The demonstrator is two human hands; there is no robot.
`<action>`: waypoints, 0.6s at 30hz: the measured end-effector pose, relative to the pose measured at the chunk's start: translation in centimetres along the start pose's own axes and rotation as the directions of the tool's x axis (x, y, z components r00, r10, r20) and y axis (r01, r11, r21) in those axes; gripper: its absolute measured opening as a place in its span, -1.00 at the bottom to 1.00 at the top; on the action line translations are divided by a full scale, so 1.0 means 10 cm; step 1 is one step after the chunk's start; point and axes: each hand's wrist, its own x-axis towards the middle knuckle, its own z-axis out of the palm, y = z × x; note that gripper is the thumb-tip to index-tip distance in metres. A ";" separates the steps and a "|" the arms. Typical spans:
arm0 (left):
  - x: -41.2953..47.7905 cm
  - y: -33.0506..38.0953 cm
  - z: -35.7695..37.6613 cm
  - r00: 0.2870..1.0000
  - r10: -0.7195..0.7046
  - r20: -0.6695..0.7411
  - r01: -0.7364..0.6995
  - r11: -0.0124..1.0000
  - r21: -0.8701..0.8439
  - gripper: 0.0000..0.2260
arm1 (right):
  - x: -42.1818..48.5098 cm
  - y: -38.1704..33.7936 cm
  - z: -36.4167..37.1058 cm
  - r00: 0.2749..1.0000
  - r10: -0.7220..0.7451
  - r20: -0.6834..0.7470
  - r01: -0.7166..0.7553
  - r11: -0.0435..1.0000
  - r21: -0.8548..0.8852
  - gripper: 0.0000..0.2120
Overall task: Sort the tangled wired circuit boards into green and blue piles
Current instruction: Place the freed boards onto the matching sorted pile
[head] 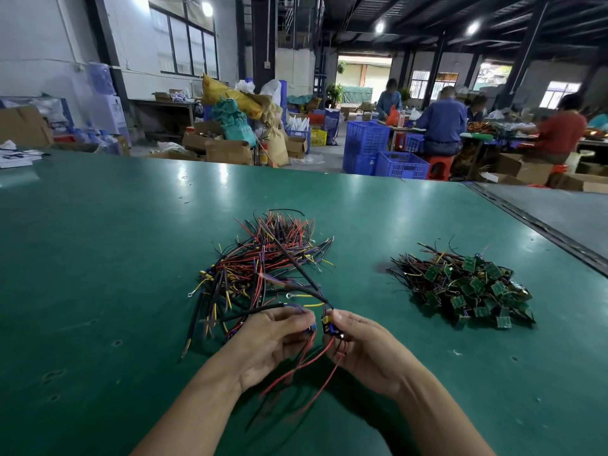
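Beyond the counter's far edge, blue crates (402, 165) stand stacked on the floor and cardboard boxes (228, 151) sit among sacks. What is inside them cannot be made out. On the counter (98, 258) the boards lie in loose heaps rather than in any container.

The tangled heap (263, 268) of red, black and yellow wiring sits at the middle. The green pile (470, 287) of green boards lies well apart to its right, with a strip of bare green surface between the two. A dark seam (533, 222) runs diagonally down the counter's right side, near the far side of the green pile. Wide bare surface stretches to the left of the tangled heap and along the near edge on both sides of the forearms.

The hands meet just in front of the tangled heap, almost touching. The right hand (362, 345) pinches a small blue board (330, 325) with a yellow part on it between thumb and fingertips. The left hand (278, 339), fingers curled, pinches wires just beside that board.

A black lead (296, 264) runs from the blue board up and away to the left, into the tangled heap. Red wires (309, 360) trail the opposite way, down between the wrists toward the person. The board is too small to tell how its own long side lies.
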 end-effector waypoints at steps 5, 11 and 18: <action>-0.03 -0.02 0.05 1.000 -0.004 0.024 0.002 0.997 0.079 -0.83 | 0.02 0.01 0.00 0.998 -0.055 -0.006 0.055 0.998 0.037 -0.83; -0.06 -0.03 0.17 0.999 -0.034 0.042 0.031 0.997 0.065 -0.78 | 0.05 0.02 -0.02 0.998 -0.070 -0.001 0.070 0.998 0.002 -0.71; -0.07 -0.10 0.19 0.999 -0.049 0.010 0.049 0.998 0.036 -0.76 | 0.04 0.02 -0.01 0.996 -0.092 -0.016 0.089 0.989 -0.115 -0.76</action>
